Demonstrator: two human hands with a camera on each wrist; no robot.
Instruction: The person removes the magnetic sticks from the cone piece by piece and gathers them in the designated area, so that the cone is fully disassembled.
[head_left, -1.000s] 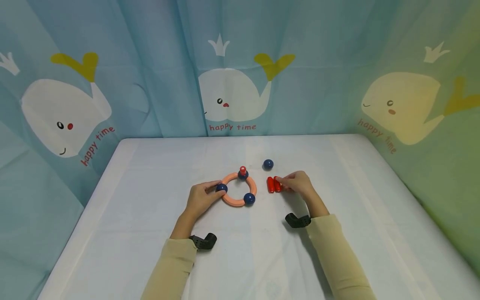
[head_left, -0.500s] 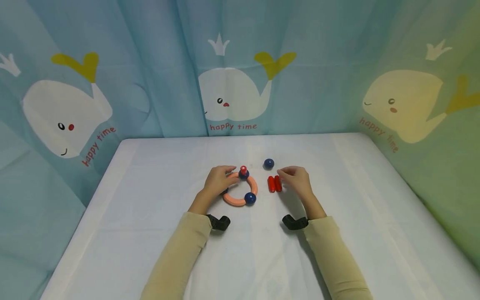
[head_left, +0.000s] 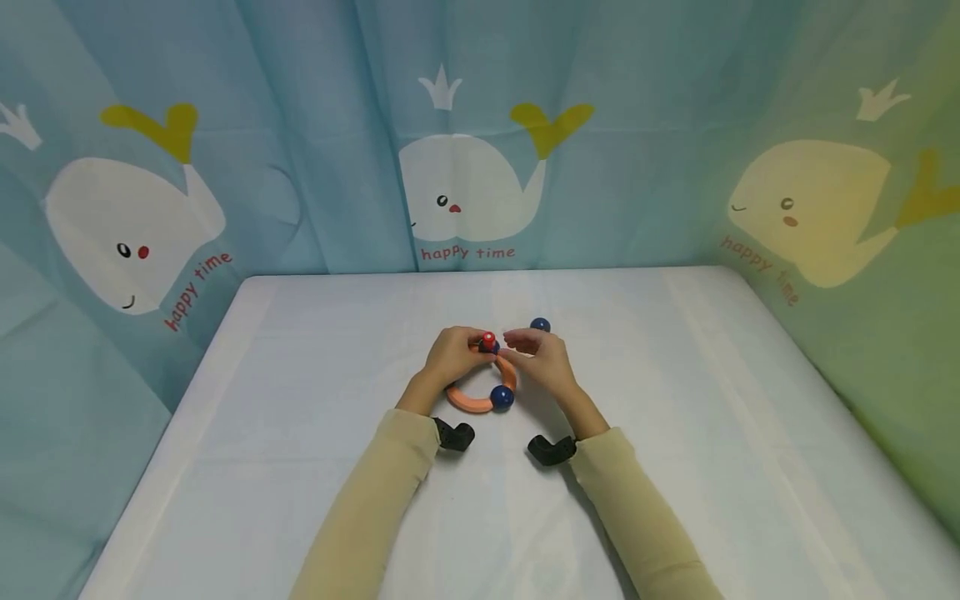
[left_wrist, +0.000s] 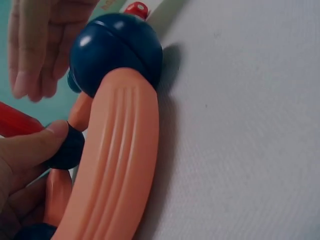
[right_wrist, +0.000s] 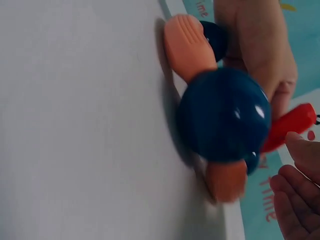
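Observation:
A ring of orange curved rods (head_left: 468, 403) joined by navy balls (head_left: 502, 397) lies on the white table. From the ball at its back, a short red rod (head_left: 489, 341) stands up. My left hand (head_left: 452, 354) reaches over the ring and pinches this back ball (left_wrist: 70, 150) between thumb and fingers, at the foot of the red rod. Just to the right, my right hand (head_left: 542, 358) is held with fairly straight fingers around the rod's side, a small gap between them and the rod in the head view. The right wrist view has the right thumb near the red rod (right_wrist: 290, 127).
Behind the right hand sits a loose navy ball (head_left: 540, 325), partly covered. One red rod end (left_wrist: 136, 9) shows beyond the ring in the left wrist view. A curtain (head_left: 637, 200) with whale prints stands along the table's back edge.
My left hand has left the ring's left ball and moved to the back ball with the red rod. My right hand has left the two lying red rods and moved left, hiding them.

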